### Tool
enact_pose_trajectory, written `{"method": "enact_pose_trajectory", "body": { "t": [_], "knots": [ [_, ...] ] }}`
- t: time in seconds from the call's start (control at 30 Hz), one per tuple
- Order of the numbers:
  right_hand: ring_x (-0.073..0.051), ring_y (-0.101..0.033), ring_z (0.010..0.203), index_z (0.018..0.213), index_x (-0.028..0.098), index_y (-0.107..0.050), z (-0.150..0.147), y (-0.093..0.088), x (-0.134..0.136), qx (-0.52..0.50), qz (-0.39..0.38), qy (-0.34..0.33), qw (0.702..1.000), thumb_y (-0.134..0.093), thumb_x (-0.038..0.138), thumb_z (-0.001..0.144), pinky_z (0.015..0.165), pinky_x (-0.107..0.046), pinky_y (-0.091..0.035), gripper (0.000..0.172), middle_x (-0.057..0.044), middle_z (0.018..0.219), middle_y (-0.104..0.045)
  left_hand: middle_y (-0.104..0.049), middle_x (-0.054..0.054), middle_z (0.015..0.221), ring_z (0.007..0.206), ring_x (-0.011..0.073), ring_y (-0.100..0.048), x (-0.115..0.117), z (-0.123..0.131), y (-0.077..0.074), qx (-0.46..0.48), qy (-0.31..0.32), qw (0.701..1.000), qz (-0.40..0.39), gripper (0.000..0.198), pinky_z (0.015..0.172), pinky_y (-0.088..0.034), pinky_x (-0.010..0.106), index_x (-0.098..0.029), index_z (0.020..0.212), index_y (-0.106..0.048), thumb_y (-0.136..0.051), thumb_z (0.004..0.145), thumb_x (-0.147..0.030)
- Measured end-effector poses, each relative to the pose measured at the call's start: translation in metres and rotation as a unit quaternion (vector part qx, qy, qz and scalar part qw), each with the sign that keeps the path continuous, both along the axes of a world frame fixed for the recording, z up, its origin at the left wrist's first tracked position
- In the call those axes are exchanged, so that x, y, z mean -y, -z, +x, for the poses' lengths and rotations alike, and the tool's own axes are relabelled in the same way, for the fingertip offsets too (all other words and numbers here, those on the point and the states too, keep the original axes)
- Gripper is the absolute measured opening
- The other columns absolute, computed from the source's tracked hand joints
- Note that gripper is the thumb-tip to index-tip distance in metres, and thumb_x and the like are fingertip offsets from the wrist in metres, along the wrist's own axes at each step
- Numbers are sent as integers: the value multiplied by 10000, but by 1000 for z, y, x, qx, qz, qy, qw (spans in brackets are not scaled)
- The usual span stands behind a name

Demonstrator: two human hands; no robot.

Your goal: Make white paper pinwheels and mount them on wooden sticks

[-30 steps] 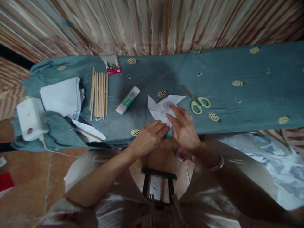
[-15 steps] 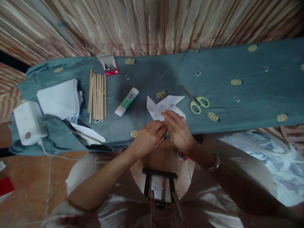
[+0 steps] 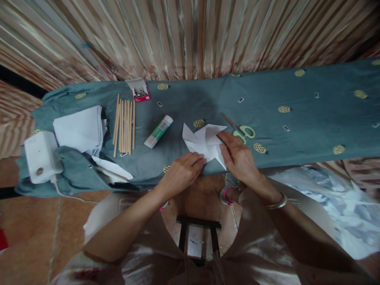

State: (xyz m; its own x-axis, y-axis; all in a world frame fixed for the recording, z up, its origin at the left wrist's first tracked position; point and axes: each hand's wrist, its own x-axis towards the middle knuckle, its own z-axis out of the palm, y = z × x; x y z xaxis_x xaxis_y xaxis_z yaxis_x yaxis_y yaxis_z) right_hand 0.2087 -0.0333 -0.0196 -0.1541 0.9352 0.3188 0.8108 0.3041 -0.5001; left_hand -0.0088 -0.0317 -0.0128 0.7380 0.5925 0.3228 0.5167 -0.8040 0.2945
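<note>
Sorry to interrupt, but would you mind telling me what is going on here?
A person is working a folded white paper shape on the teal cloth. The left hand presses its near edge flat; the right hand rests on its right side. Scissors, a glue stick and wooden sticks lie nearby.

Short, pale, glossy sleeves [image 3: 101,221] leave both forearms bare. A thin silver bangle [image 3: 276,204] sits behind the right hand [image 3: 239,158].
</note>
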Motion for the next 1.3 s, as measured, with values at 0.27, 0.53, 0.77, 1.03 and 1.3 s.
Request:
{"method": "enact_pose_trajectory", "body": {
  "t": [0.27,0.53,0.77,1.03,1.3],
  "knots": [
    [-236,-699,955,1106,211,-692,3,-5,3,-80,-34,40,995,-489,296,921,872,-418,-563,287,-77,1071,-736,-680,134,1124,1008,224,-629,-17,-19,2,2,-38,999,7,234,861,-560,394,-119,1103,-640,-475,938,-128],
    [-187,-678,664,1131,165,-672,-9,-7,-8,-141,-117,110,977,-636,416,812,610,-328,-549,408,-81,929,-752,-686,121,1095,984,218,-630,-19,-21,7,18,-46,999,10,231,868,-551,379,-120,1103,-641,-489,931,-147],
    [-172,-652,616,1153,154,-651,-16,-3,-12,-108,-101,114,982,-615,449,829,594,-321,-533,439,-76,887,-741,-689,109,1094,991,211,-635,-20,-20,7,13,-59,998,-9,231,871,-558,385,-148,1093,-650,-482,935,-155],
    [-309,-523,1203,1221,150,-613,-19,-1,-8,63,39,0,997,-425,342,966,991,-506,-438,370,-166,1341,-565,-694,99,1082,959,212,-634,-18,-18,6,5,-58,998,8,204,851,-559,368,-131,1077,-643,-512,920,-141],
    [-354,-334,1389,1313,179,-544,-32,-2,-7,156,6,-69,985,-431,269,956,983,-540,-394,385,-172,1497,-405,-692,111,1082,962,213,-629,-18,-18,7,1,-58,998,11,214,850,-554,375,-126,1079,-645,-487,937,-157]
  ]
}}
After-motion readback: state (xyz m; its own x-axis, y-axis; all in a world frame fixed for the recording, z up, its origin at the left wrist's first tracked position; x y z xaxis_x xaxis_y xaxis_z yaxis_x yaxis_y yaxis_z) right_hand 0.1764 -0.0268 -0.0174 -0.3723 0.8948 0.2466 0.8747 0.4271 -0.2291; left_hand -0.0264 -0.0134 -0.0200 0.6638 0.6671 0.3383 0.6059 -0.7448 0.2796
